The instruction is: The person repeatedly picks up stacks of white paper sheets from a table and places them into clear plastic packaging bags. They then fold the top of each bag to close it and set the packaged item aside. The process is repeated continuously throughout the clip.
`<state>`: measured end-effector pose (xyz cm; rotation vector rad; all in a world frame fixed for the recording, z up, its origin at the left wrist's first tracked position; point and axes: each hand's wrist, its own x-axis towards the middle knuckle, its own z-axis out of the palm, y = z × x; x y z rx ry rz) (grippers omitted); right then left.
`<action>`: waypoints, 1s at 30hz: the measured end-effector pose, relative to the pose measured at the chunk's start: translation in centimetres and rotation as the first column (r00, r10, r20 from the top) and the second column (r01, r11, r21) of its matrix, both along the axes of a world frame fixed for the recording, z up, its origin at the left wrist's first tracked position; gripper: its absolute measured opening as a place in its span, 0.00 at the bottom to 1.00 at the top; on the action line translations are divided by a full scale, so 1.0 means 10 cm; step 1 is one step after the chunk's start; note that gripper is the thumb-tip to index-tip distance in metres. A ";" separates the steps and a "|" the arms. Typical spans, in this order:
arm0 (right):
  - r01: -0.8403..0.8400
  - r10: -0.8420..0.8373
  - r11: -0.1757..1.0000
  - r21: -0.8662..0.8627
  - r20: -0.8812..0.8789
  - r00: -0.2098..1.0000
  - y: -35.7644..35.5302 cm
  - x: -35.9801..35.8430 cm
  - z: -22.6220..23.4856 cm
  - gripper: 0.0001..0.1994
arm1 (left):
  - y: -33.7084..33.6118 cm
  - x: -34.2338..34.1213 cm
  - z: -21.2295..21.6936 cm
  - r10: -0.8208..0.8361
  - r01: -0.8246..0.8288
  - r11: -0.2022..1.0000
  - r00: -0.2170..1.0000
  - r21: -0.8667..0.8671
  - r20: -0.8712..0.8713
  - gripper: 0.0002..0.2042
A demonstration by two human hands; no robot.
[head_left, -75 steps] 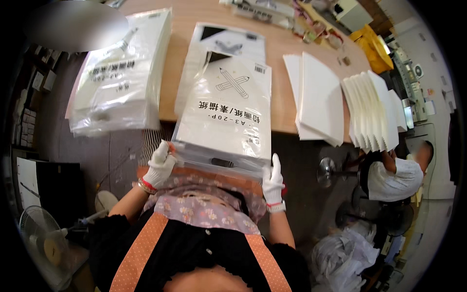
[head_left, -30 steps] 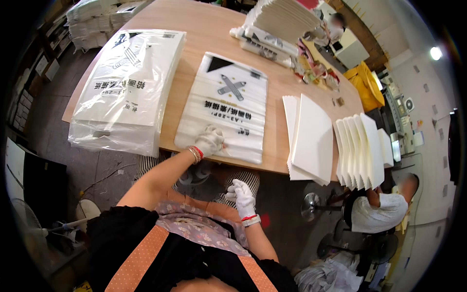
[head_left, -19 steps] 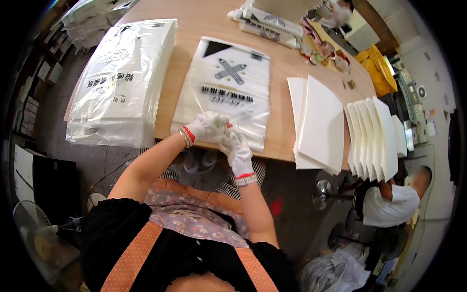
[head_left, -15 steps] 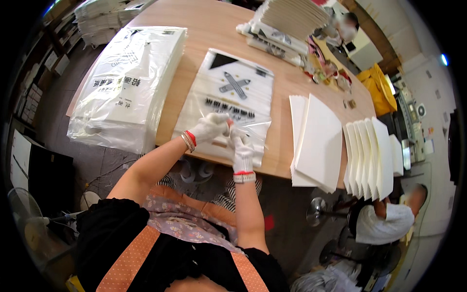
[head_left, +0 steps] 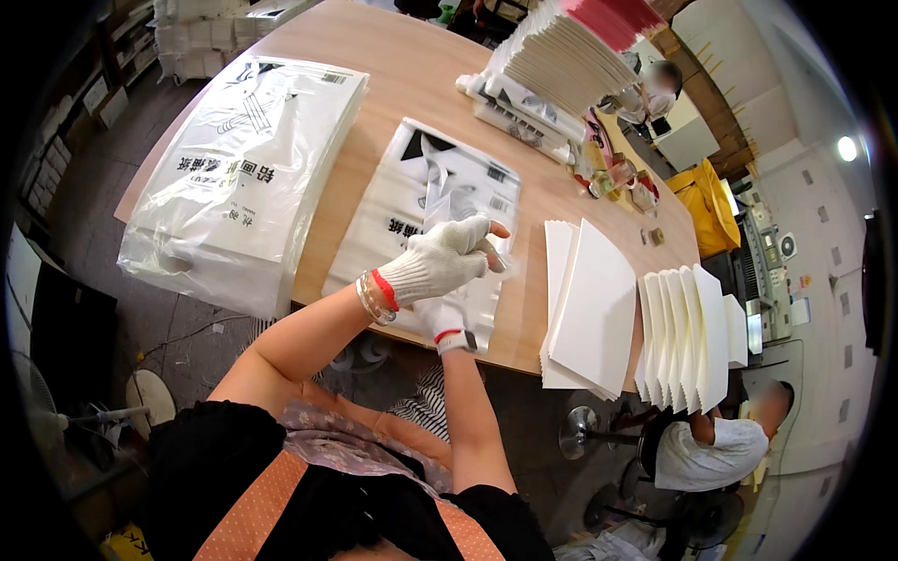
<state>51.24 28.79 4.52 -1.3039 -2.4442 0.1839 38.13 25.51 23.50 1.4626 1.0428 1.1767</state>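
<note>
In front of me, near the table edge, lies a stack of clear plastic bags (head_left: 369, 224) printed in black. My left hand (head_left: 438, 262), in a white knit glove with bare fingertips, is above it with the fingers curled together. A crumpled strip of clear plastic film (head_left: 449, 192) rises beside the fingers, and more film shows at the fingertips; the hand seems closed on it. My right hand (head_left: 441, 315), gloved too, sits lower and mostly behind the left; its fingers are hidden.
A tall wrapped pile of printed packs (head_left: 234, 187) stands at left. White paper sheets (head_left: 594, 309) and fanned paper stacks (head_left: 687, 327) overhang the right edge. Farther back are a big paper stack (head_left: 561, 65) and small bottles (head_left: 617, 173). A seated person (head_left: 716, 444) is at right.
My left hand has moved right and crossed over the right hand, which has dropped slightly. A strip of clear film now stands up over the bags. The view has shifted a little.
</note>
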 end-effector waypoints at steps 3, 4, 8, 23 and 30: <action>-0.075 0.060 0.985 -0.154 -0.098 0.993 -0.25 0.08 0.22 0.17 | -0.05 -0.12 0.11 0.081 -0.061 0.994 0.970 0.094 -0.228 0.18; -0.107 0.048 0.961 -0.255 -0.228 0.973 -0.27 0.15 0.12 0.17 | -0.08 -0.13 0.05 0.142 -0.089 0.980 0.938 0.176 -0.317 0.18; -0.391 -0.182 0.685 -0.615 -0.664 0.725 -0.74 0.90 1.02 0.14 | -0.22 -0.22 -0.33 0.362 -0.116 0.901 0.732 0.418 -0.578 0.18; 0.436 -0.447 0.852 -0.291 0.031 0.894 0.21 3.05 0.67 0.59 | -1.10 0.18 -0.09 0.356 0.043 0.790 0.780 0.612 -0.515 0.15; 0.398 -0.486 0.827 -0.396 -0.151 0.860 0.32 3.26 0.53 0.58 | -1.01 0.84 -0.29 -0.094 0.357 0.793 0.872 0.493 -0.480 0.09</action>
